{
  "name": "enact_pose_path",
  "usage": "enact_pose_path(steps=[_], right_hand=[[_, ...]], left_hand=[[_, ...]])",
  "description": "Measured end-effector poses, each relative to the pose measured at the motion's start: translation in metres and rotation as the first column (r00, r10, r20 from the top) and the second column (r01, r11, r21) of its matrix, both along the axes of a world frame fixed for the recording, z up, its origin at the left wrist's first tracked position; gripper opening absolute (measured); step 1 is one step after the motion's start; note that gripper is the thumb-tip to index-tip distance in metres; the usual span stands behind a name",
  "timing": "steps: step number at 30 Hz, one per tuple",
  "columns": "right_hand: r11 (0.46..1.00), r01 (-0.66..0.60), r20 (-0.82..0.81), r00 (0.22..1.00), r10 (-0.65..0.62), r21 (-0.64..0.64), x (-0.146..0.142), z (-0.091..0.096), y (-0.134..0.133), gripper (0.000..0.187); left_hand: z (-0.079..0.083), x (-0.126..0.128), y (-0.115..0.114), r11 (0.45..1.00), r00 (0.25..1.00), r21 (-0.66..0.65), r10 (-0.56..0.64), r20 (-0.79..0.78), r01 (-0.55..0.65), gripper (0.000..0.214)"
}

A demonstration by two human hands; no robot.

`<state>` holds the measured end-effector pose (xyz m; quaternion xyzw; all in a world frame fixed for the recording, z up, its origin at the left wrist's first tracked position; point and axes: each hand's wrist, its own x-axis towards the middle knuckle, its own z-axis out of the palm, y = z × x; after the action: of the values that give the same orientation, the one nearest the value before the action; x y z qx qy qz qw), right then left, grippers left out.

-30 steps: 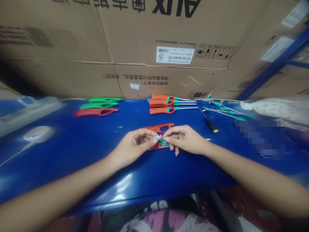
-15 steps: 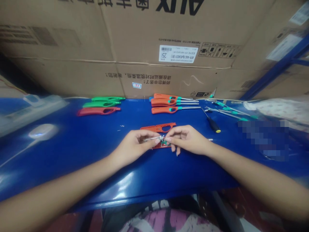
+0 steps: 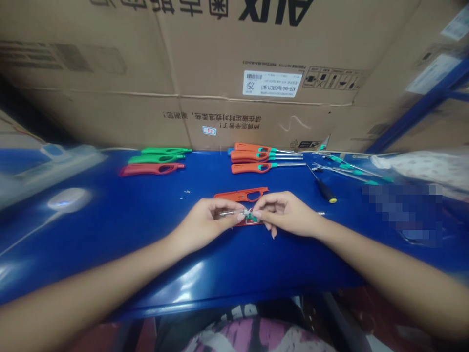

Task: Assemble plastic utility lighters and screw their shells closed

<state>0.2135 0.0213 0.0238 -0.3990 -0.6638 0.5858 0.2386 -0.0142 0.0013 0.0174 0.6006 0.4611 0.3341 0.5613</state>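
My left hand [image 3: 205,221] pinches a slim, clear-and-silver lighter part [image 3: 231,213] between thumb and fingers. Facing it, my right hand [image 3: 282,213] has thumb and forefinger closed at the part's end, beside a small green piece [image 3: 251,215]; what exactly sits between those fingertips is too small to make out. Under both hands lies an orange-red lighter casing half [image 3: 245,224], partly covered by them. Just beyond is another orange casing half [image 3: 242,194] with an oval trigger opening. A metal tube end [image 3: 321,213] shows past my right wrist.
Orange lighters [image 3: 250,168] with metal tubes lie at the back, green and red casings [image 3: 152,169] to their left. A screwdriver [image 3: 326,190] and several rods with green pieces [image 3: 351,172] are at right. A cardboard box [image 3: 205,63] walls off the blue table's [image 3: 176,274] far edge.
Both hands stay together over the casing half, with only slight finger movement. More of the green piece shows between them. The whole view has shifted slightly.
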Motion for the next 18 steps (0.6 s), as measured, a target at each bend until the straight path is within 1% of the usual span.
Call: enact_pose_path(steps=[5,13,18], right_hand=[[1.0,0.006,0.017,1.0,-0.006,0.004,-0.0012,0.0024,-0.0013,0.032],[1.0,0.006,0.025,1.0,-0.007,0.017,-0.0013,0.0027,-0.0015,0.026],[1.0,0.011,0.039,0.999,-0.012,0.024,-0.0023,0.0033,-0.0025,0.03]], left_hand=[[-0.0007,0.0004,-0.0006,0.999,0.999,0.028,-0.027,-0.023,0.027,0.027],[0.0016,0.0,-0.0022,0.996,0.997,0.063,-0.061,-0.051,0.064,0.026],[-0.0006,-0.0002,-0.0025,0.995,0.996,0.08,-0.054,-0.072,0.06,0.029]])
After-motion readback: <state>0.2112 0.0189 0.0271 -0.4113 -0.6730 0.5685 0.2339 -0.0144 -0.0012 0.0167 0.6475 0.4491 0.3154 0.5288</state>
